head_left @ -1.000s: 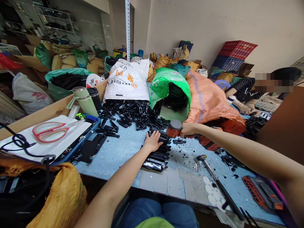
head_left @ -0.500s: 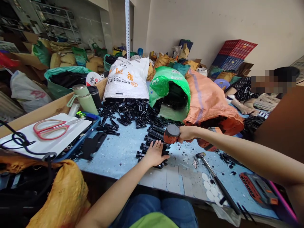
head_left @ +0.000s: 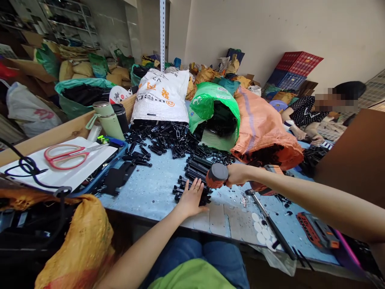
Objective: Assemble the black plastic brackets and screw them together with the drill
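While the left grip [head_left: 189, 200] lies wide on black parts [head_left: 195, 167], the right grip [head_left: 237, 176] clasps a power tool [head_left: 216, 176].

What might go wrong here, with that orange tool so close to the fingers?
The right hand grips the power tool right beside the left hand, so a slip might catch bare fingers.

The left hand lies on a row of loose-looking black parts; pressing unevenly could skew them.

The hammer lies with its handle end near the table's front edge, so a knock might send it off.
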The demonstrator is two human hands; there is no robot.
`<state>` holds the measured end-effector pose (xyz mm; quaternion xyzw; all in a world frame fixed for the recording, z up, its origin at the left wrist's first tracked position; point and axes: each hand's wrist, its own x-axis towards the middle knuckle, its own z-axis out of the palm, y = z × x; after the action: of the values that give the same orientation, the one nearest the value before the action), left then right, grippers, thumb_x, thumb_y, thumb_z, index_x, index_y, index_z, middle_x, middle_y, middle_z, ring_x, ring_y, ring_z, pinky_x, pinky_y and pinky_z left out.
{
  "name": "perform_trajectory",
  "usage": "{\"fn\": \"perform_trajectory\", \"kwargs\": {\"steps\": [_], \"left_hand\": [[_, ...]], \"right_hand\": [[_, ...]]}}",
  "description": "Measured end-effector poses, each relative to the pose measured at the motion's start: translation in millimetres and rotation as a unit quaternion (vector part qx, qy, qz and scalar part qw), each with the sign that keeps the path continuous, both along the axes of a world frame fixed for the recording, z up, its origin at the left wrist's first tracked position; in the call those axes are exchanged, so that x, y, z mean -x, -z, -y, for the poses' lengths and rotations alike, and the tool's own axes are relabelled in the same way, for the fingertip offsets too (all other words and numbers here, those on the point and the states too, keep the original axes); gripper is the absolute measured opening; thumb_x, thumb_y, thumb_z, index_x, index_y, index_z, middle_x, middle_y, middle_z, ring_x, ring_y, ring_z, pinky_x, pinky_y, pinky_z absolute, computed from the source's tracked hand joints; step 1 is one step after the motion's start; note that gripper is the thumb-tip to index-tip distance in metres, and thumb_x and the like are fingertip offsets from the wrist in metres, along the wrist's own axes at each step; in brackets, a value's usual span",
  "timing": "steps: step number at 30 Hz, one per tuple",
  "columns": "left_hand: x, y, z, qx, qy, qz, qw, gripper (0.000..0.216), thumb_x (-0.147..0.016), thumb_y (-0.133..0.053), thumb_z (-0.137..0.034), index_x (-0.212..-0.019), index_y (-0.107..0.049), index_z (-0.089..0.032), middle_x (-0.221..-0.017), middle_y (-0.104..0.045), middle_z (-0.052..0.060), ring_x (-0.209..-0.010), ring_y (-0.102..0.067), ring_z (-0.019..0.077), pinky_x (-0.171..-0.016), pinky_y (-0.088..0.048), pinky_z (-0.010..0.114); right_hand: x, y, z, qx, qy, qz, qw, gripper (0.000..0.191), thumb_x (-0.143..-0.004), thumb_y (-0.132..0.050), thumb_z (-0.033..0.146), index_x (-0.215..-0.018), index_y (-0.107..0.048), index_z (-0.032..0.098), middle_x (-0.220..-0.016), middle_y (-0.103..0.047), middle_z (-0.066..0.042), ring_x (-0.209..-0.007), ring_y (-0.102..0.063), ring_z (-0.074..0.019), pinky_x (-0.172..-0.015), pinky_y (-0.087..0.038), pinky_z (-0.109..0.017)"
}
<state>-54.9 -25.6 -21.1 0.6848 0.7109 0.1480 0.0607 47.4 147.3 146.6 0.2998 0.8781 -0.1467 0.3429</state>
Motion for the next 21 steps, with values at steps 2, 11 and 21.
{"fn": "perform_trajectory", "kwargs": {"steps": [2, 11, 21], "left_hand": [[-3, 4.1, 6, -0.009, -0.016, -0.021, 1.0, 0.087, -0.076, -0.036, -0.071, -0.139, -0.027, -0.012, -0.147, -0.023, 0.016, -0.137, -0.011, 0.0303, -0.109, -0.004, 0.053], [-7, 8.8, 8, -0.027, -0.041, -0.047, 0.998, 0.083, -0.076, -0.042, -0.068, -0.138, -0.03, -0.014, -0.144, -0.029, 0.015, -0.135, -0.016, 0.0319, -0.109, -0.008, 0.053], [-8, 5.6, 7, -0.014, -0.047, -0.05, 0.998, 0.08, -0.075, -0.048, -0.064, -0.139, -0.031, -0.018, -0.145, -0.028, 0.013, -0.135, -0.017, 0.0326, -0.108, -0.01, 0.053]], "right_hand": [[-1, 0.6, 5, 0.01, -0.007, 0.007, 1.0, 0.024, -0.056, -0.06, 0.028, -0.076, -0.064, 0.015, -0.063, -0.061, -0.004, -0.049, -0.057, -0.0159, -0.04, -0.043, -0.023], [-6, 0.5, 30, -0.045, -0.056, -0.002, 0.997, 0.021, -0.055, -0.061, 0.031, -0.07, -0.065, 0.016, -0.064, -0.062, -0.006, -0.058, -0.06, -0.0209, -0.047, -0.042, -0.025], [-11, 10.8, 46, 0.019, -0.032, -0.007, 0.999, 0.01, -0.052, -0.063, 0.024, -0.059, -0.062, 0.016, -0.054, -0.058, -0.002, -0.059, -0.058, -0.0179, -0.05, -0.041, -0.023]]}}
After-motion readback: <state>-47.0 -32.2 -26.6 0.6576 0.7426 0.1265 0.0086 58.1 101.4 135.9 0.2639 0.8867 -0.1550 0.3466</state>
